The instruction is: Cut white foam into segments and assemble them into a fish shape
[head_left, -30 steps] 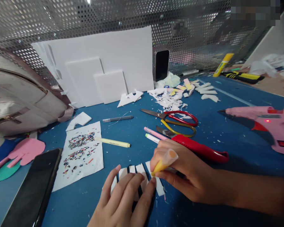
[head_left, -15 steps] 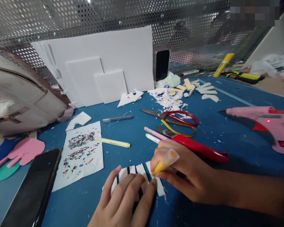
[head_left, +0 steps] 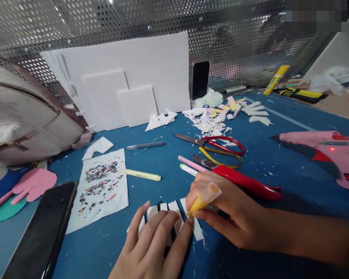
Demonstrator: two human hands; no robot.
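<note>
two hands [head_left: 154, 242] [head_left: 231, 215], same pose (marker [head_left: 203, 198] too)

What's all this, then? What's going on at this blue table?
A person is working with both bare hands over some narrow white strips. The left hand lies spread over them, while the right hand grips a yellow pen-like tool, its lower end down at the rightmost strip. Beyond the hands lie red-handled scissors and, to the left, a white sheet scattered with shiny bits. A pink glue gun lies off to the right, its red light lit.
</note>
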